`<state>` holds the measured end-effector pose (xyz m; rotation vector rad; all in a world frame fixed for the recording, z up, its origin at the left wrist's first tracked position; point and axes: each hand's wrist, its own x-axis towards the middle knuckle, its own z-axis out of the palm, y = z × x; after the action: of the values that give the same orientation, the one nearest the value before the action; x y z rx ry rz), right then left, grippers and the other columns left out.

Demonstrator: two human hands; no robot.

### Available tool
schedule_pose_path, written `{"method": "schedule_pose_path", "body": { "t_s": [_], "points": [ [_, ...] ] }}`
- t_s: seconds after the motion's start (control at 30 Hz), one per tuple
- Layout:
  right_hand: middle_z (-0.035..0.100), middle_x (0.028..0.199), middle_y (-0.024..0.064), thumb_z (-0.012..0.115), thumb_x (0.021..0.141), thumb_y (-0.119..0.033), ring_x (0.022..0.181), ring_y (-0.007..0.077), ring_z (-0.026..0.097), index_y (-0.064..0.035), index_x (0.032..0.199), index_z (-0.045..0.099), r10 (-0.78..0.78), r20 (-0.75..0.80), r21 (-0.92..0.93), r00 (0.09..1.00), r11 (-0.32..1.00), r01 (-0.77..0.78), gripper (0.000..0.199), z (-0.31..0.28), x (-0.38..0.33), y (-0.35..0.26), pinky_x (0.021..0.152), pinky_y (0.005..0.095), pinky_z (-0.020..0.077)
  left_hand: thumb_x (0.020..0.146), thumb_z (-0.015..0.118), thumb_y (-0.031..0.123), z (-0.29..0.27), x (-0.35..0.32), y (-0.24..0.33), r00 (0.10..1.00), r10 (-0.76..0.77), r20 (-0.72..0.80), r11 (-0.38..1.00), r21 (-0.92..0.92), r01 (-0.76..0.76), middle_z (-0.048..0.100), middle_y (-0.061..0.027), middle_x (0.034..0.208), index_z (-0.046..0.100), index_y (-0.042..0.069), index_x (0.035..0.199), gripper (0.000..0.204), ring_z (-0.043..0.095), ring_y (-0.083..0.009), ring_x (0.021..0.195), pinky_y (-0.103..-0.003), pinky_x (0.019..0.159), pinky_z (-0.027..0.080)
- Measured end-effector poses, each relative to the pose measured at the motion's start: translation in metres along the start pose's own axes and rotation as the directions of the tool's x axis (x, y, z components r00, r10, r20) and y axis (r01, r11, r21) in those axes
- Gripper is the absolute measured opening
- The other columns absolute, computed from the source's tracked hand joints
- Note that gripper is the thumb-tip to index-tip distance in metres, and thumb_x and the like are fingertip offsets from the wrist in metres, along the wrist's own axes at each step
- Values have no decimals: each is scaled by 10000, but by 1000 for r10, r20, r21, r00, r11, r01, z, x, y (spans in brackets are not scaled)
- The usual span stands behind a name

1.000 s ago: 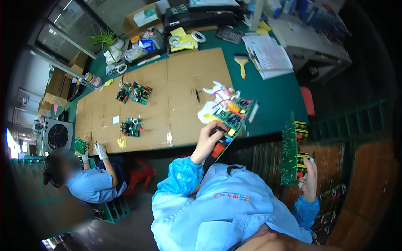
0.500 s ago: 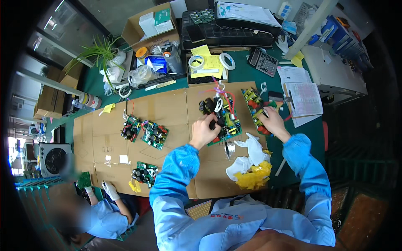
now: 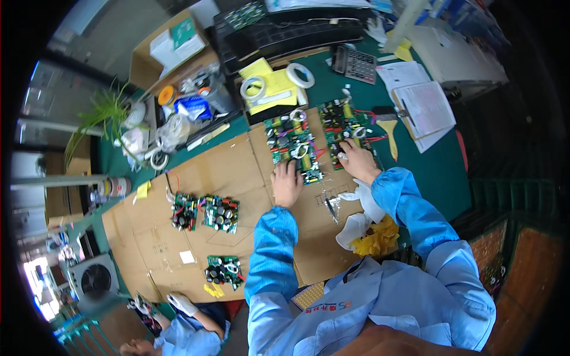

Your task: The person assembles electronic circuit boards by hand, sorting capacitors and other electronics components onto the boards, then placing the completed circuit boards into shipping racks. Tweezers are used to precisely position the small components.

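Two green circuit boards crowded with parts lie side by side in front of me. My left hand (image 3: 287, 183) rests at the near edge of the left circuit board (image 3: 283, 140), its fingers stretched out over the edge. On the near part of the right circuit board (image 3: 333, 120), my right hand (image 3: 360, 163) has its fingers bent around parts at the board; the fingertips are partly hidden. Red wires and white ring-shaped pieces sit on both boards. A brush (image 3: 388, 134) with a pale handle lies right of the right board.
White gloves (image 3: 356, 228) and crumpled yellow material (image 3: 377, 237) lie near my right forearm. Three more boards, one being a near board (image 3: 224, 272), rest on the cardboard (image 3: 160, 237) at left. Tape rolls, a calculator (image 3: 354, 64) and a clipboard (image 3: 423, 108) lie beyond. A gloved co-worker (image 3: 193, 323) sits lower left.
The view has turned and shifted. My left hand has let go of the dark part it pinched and lies at the board's near edge. The brush now shows beside the right board.
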<state>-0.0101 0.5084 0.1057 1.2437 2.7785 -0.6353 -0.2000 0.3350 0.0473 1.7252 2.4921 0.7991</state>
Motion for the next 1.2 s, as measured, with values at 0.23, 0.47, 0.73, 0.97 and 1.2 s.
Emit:
{"method": "schedule_pose_path", "body": {
  "t_s": [0.23,0.47,0.73,0.97,1.2],
  "points": [
    [595,1153,107,622,810,-166,931,345,657,-67,1122,598,-34,66,54,997,998,31,329,-46,-106,48,777,465,547,820,676,202,9,-7,4,991,65,119,996,-71,-56,591,-222,1100,592,33,1222,444,567,-415,1011,-518,855,477],
    [602,1063,138,628,809,-148,909,347,651,-36,1049,603,131,-201,157,971,983,-100,266,-75,-246,131,753,474,533,899,582,112,10,-13,8,1000,-6,15,1000,5,6,542,-274,1227,589,-14,1232,356,514,-437,1130,-512,956,439],
    [620,1032,149,629,828,-149,910,367,653,-65,1080,619,603,-405,335,688,798,-502,265,-91,-503,231,763,488,525,905,493,-17,2,-45,246,943,168,-288,967,-137,-214,502,-218,1299,606,-22,1134,255,467,-378,1213,-497,973,413],
    [614,1018,152,612,812,-129,816,377,652,-81,1156,601,847,-497,468,188,444,-764,347,-54,-748,314,689,497,539,869,574,15,63,-149,558,765,642,50,695,-461,-552,476,-208,1317,633,-4,1082,222,460,-374,1218,-457,1047,365],
    [515,1283,182,678,791,-123,942,387,616,-154,1283,580,783,-601,466,-160,181,-866,503,-53,-887,405,693,461,562,835,642,42,108,-252,839,75,996,41,83,-666,-742,529,-216,1263,584,28,1211,380,472,-408,1203,-459,1034,393]
  ]
}}
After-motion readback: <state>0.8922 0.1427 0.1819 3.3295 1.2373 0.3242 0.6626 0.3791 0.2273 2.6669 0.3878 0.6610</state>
